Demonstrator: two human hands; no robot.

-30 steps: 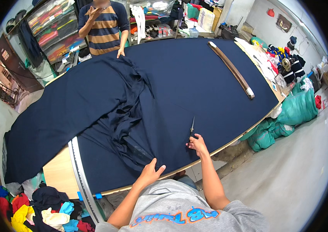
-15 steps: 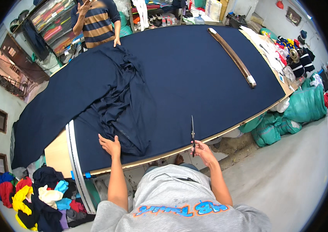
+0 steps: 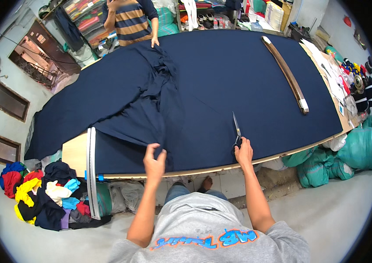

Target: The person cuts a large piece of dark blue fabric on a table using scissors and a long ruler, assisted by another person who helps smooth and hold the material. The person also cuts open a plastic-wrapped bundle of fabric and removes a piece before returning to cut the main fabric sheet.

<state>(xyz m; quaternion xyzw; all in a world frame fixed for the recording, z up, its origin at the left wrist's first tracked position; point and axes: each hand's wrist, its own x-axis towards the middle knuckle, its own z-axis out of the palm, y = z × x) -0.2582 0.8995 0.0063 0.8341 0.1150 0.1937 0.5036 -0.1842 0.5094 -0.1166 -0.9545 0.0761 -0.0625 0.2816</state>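
Navy fabric [image 3: 247, 79] lies spread over a long table, with a second rumpled, folded layer [image 3: 151, 87] across its left half. My left hand [image 3: 155, 160] is at the near edge of the rumpled layer, thumb and fingers apart; whether it touches the cloth is unclear. My right hand [image 3: 244, 151] holds black-handled scissors [image 3: 236, 125] over the flat fabric near the front edge, blades pointing away from me. A long metal rail [image 3: 91, 166] crosses the table at the left.
A co-worker [image 3: 131, 22] opposite touches the far fabric. A wooden bar [image 3: 284, 72] lies at right, beside papers [image 3: 326, 74]. Bare board [image 3: 74, 153] shows at left. A clothes heap [image 3: 45, 193] is lower left, green sacks [image 3: 330, 168] lower right. Shelves [image 3: 81, 17] stand behind.
My left hand has let go of the rumpled cloth's corner, moved left, then come back right with fingers apart. My right hand with the scissors has shifted slightly rightward. The view has shifted.
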